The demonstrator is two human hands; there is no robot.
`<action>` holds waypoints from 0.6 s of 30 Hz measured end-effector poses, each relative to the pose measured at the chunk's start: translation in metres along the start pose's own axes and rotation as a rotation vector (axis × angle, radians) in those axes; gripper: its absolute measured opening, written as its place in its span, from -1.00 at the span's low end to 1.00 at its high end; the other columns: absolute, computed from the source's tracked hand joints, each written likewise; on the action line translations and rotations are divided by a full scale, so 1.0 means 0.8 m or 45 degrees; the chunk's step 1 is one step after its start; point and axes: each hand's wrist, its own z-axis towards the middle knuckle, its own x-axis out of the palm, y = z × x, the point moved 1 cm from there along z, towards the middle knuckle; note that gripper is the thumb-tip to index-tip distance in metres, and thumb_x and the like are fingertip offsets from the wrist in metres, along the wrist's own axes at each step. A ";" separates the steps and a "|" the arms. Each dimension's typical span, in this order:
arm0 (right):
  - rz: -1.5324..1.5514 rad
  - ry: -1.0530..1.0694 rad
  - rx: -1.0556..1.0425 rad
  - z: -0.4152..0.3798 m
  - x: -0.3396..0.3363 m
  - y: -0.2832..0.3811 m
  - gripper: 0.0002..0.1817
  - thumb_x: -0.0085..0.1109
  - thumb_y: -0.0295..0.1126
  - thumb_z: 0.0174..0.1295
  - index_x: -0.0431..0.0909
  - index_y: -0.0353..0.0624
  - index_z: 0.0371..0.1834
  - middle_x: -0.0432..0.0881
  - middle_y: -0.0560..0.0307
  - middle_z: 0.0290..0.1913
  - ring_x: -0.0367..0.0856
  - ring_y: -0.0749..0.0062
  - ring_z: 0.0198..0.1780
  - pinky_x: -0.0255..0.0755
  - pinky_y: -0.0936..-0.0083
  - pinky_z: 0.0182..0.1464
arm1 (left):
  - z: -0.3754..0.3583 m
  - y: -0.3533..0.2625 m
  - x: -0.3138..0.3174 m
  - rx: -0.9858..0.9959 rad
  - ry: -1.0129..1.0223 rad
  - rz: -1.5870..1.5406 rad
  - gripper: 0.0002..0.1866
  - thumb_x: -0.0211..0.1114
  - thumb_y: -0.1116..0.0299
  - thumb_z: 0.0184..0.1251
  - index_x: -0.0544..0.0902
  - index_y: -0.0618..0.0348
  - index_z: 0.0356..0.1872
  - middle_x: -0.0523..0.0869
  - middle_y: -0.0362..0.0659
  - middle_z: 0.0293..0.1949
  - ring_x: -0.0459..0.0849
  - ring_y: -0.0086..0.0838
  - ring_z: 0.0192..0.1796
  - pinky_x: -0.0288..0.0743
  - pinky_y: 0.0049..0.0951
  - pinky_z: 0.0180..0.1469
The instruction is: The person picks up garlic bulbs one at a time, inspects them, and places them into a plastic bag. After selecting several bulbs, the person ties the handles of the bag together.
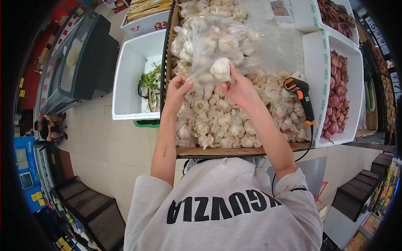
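your left hand point(178, 87) pinches the mouth of the clear bag point(213, 46) open above the garlic crate point(234, 151)'s middle, so your right hand point(238, 88), clenched on a garlic bulb point(220, 69), can feed it in.

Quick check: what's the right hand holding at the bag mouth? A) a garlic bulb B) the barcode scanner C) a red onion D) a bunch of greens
A: the right hand grips a garlic bulb at the clear plastic bag, which the left hand holds open; the scanner lies apart on the garlic pile.
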 end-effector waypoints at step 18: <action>-0.231 -0.186 -0.882 0.015 -0.034 0.083 -0.59 -0.07 -0.51 0.01 0.18 -0.28 -0.01 0.29 -0.01 -0.04 0.15 0.37 0.11 -0.08 0.49 0.20 | -0.008 0.005 0.012 -0.109 0.191 -0.029 -0.84 0.21 0.42 -0.07 0.37 0.08 -0.63 0.42 -0.39 -0.61 0.32 -0.76 -0.53 0.15 -0.74 -0.45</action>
